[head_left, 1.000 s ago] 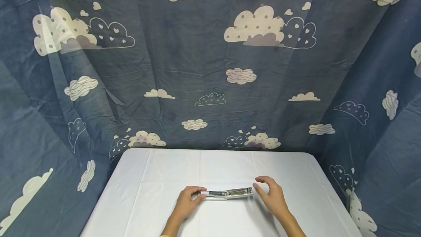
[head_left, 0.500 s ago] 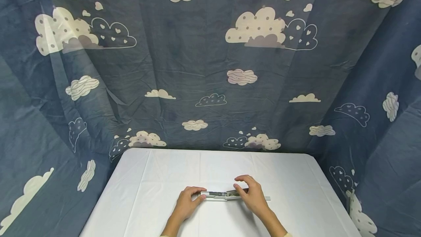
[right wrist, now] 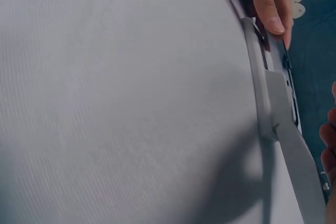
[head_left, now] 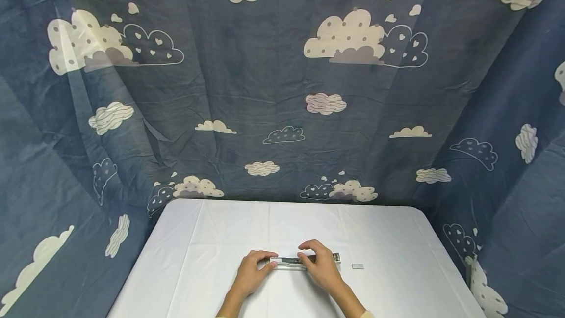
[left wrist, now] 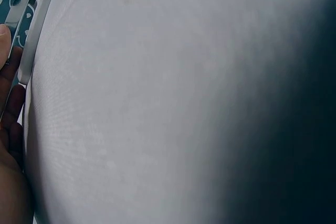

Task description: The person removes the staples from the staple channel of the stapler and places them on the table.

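The stapler [head_left: 304, 260] lies opened out flat on the table [head_left: 212, 239], its long axis running left to right across the person's front, one end toward the left hand [head_left: 250, 273] and the other past the right hand [head_left: 321, 268]. Much of its middle is hidden under the right hand, so only the left stretch and the far right tip show in the head view. The left grip is clamped on the left end, thumb and fingers pinching it. The right grip curls over the middle of the stapler, fingers arched on top of it.

In the left wrist view only a sliver of the stapler and the hand shows at the frame's left edge. In the right wrist view the stapler [right wrist: 273, 108] is blurred and cut off at the bottom.

A small staple strip [head_left: 357, 266] lies on the table just right of the stapler, apart from it.
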Tool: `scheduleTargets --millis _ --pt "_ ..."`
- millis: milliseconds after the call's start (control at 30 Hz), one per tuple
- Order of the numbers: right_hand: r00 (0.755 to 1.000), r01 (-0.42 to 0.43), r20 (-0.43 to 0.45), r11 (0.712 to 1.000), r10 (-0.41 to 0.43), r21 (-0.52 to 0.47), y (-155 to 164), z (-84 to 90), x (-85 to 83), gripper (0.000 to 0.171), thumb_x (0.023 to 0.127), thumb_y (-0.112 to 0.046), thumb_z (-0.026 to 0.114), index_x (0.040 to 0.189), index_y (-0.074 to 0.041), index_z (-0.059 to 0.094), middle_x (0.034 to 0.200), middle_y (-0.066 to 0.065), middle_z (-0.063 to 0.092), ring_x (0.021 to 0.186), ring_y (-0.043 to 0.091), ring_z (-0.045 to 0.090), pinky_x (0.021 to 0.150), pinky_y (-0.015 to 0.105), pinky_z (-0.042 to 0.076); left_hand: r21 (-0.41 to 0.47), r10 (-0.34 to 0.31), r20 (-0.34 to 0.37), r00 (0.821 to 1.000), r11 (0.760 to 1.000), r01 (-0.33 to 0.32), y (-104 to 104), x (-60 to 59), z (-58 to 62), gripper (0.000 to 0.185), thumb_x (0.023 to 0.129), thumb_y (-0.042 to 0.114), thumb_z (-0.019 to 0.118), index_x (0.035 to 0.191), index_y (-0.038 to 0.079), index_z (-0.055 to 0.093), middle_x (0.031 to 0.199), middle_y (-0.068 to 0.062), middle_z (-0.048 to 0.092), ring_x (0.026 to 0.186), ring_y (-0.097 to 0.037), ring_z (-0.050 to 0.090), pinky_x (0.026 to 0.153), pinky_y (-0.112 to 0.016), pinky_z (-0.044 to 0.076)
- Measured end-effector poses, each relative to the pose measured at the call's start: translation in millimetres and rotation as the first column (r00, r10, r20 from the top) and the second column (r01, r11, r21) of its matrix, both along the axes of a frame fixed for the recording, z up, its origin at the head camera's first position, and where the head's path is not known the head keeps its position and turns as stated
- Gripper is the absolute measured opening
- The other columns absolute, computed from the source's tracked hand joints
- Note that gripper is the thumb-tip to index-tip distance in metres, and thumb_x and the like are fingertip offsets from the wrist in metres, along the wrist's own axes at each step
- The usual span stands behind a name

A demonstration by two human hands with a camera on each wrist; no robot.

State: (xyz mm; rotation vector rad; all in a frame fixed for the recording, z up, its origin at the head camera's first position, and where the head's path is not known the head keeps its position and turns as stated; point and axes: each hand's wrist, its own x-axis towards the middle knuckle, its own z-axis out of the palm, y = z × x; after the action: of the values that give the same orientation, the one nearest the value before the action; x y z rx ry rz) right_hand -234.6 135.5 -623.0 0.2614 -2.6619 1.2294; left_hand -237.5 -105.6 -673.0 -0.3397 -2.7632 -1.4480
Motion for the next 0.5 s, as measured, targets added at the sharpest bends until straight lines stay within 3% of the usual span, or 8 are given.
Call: scheduleTargets --millis 200,500 --pt "0.998 -0.055 0.018 0.998 0.055 0.004 -3.4 -7.2 0.1 0.012 0.092 -0.015 0.078 0.103 -0.013 0.074 0.109 -0.002 0.073 0.099 0.023 0.073 0.079 0.024 0.061 0.003 -0.010 -0.017 1.000 1.000 0.010 3.1 -2.0 0.7 0.028 0.092 0.049 0.072 0.117 0.037 0.075 0.115 0.015 0.072 0.112 -0.012 0.062 0.101 -0.047 0.053" --pt "0.991 -0.134 -0.001 0.987 0.134 0.091 -11.4 -14.0 3.4 0.005 0.094 -0.017 0.075 0.098 -0.014 0.076 0.108 -0.004 0.071 0.105 0.019 0.070 0.091 0.034 0.060 0.008 -0.011 -0.019 1.000 1.000 0.011 3.2 -1.0 0.1 0.027 0.093 0.046 0.072 0.117 0.033 0.076 0.118 0.010 0.073 0.115 -0.020 0.063 0.103 -0.053 0.051"
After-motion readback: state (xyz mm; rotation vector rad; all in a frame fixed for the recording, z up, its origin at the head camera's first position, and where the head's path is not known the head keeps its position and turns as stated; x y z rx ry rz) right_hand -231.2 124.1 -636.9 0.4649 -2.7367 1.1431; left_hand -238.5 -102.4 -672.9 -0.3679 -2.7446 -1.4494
